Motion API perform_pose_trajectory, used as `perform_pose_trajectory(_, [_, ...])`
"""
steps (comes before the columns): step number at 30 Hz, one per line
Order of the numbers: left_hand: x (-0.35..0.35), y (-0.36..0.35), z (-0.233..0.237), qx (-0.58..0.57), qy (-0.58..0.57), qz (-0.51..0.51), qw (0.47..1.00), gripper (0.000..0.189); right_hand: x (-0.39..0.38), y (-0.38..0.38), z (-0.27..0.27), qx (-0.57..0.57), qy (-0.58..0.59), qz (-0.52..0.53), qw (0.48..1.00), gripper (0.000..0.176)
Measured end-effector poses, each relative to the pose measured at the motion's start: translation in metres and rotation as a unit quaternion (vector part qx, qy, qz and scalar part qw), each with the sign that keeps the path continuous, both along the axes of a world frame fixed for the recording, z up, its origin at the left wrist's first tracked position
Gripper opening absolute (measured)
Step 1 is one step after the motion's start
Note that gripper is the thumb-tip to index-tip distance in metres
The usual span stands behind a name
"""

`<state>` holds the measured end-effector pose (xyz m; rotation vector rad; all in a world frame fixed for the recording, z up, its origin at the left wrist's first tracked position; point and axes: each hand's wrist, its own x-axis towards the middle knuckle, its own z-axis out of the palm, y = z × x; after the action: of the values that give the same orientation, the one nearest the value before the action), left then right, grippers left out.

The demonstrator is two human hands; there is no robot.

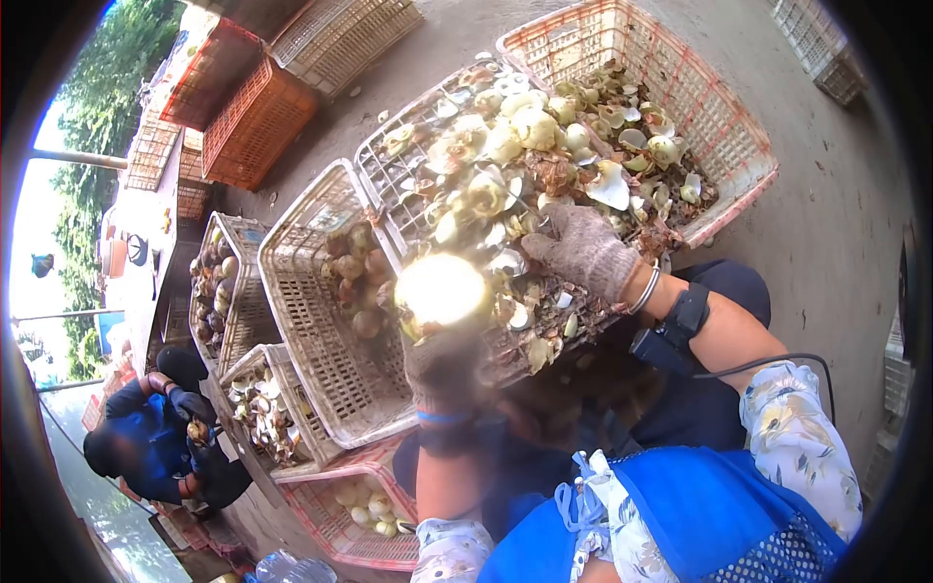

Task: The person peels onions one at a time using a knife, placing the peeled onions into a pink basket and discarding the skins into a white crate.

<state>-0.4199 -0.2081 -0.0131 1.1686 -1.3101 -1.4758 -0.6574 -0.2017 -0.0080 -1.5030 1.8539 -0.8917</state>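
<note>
My left hand (447, 374), in a dark-looking glove, is closed around an onion (442, 291), whose upper side is washed out by glare. My right hand (588, 253) wears a knitted work glove. Its fingers curl in over a heap of onion skins and cut pieces (486, 194); whatever they hold, if anything, I cannot make out. Beneath both hands the heap covers a wire grate (384, 165) and spills into a pinkish plastic crate (724, 126). Left of my left hand, a white crate (292, 262) contains unpeeled brown onions (360, 277).
Peeled onions (374, 510) lie in a red crate (321, 505) at the lower left. Beside it a smaller crate (238, 384) holds peelings. Farther left, a co-worker (155, 437) in blue handles something small. Orange crates (248, 126) are stacked at the back.
</note>
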Motion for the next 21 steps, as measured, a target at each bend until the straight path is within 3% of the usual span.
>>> perform_pose_trajectory(1, [-0.001, 0.001, 0.006, 0.009, 0.022, 0.005, 1.0, 0.069, 0.005, 0.004, 0.003, 0.031, -0.112, -0.024, 0.993, 0.033])
perform_pose_trajectory(2, [-0.004, 0.002, 0.014, 0.018, 0.045, 0.009, 0.999, 0.072, 0.008, 0.004, 0.001, 0.031, -0.112, -0.024, 0.993, 0.033])
perform_pose_trajectory(4, [-0.013, 0.002, 0.031, 0.038, 0.09, 0.013, 0.995, 0.076, 0.018, 0.002, -0.005, -0.127, -0.302, 0.108, 0.939, 0.033])
perform_pose_trajectory(5, [-0.019, 0.001, 0.038, 0.047, 0.113, 0.015, 0.992, 0.078, 0.028, 0.005, -0.005, -0.15, -0.312, 0.105, 0.932, 0.027])
perform_pose_trajectory(6, [-0.024, 0.0, 0.042, 0.056, 0.137, 0.015, 0.989, 0.08, 0.029, 0.005, -0.002, -0.098, -0.357, 0.128, 0.92, 0.028])
perform_pose_trajectory(8, [-0.037, 0.0, 0.044, 0.033, 0.124, 0.021, 0.991, 0.073, 0.024, -0.005, 0.004, -0.203, -0.098, 0.262, 0.938, 0.029])
perform_pose_trajectory(9, [-0.041, 0.001, 0.045, 0.009, 0.112, 0.027, 0.993, 0.066, 0.023, -0.002, 0.011, -0.203, -0.098, 0.261, 0.939, 0.029])
perform_pose_trajectory(10, [-0.039, -0.001, 0.046, 0.01, 0.111, 0.026, 0.993, 0.066, 0.022, 0.004, 0.037, -0.019, -0.346, 0.185, 0.92, 0.029])
perform_pose_trajectory(11, [-0.036, -0.003, 0.048, -0.024, 0.055, -0.015, 0.998, 0.066, 0.022, 0.007, 0.051, 0.166, -0.558, 0.09, 0.808, 0.029])
perform_pose_trajectory(13, [-0.04, -0.005, 0.052, -0.06, 0.002, -0.056, 0.997, 0.067, 0.024, 0.006, 0.047, 0.131, -0.542, 0.058, 0.828, 0.03])
perform_pose_trajectory(14, [-0.046, -0.003, 0.057, -0.095, 0.025, -0.015, 0.995, 0.069, 0.024, 0.005, 0.046, 0.096, -0.526, 0.028, 0.845, 0.032])
perform_pose_trajectory(15, [-0.048, -0.002, 0.059, -0.13, 0.048, 0.027, 0.99, 0.071, 0.015, 0.004, 0.048, 0.116, -0.556, 0.062, 0.821, 0.038])
perform_pose_trajectory(20, [-0.038, -0.007, 0.04, -0.047, 0.071, -0.018, 0.996, 0.097, 0.026, 0.007, 0.047, 0.021, -0.581, 0.046, 0.812, 0.047])
perform_pose_trajectory(21, [-0.038, -0.005, 0.039, -0.054, 0.052, -0.008, 0.997, 0.104, 0.027, 0.01, 0.052, 0.025, -0.531, 0.047, 0.846, 0.049])
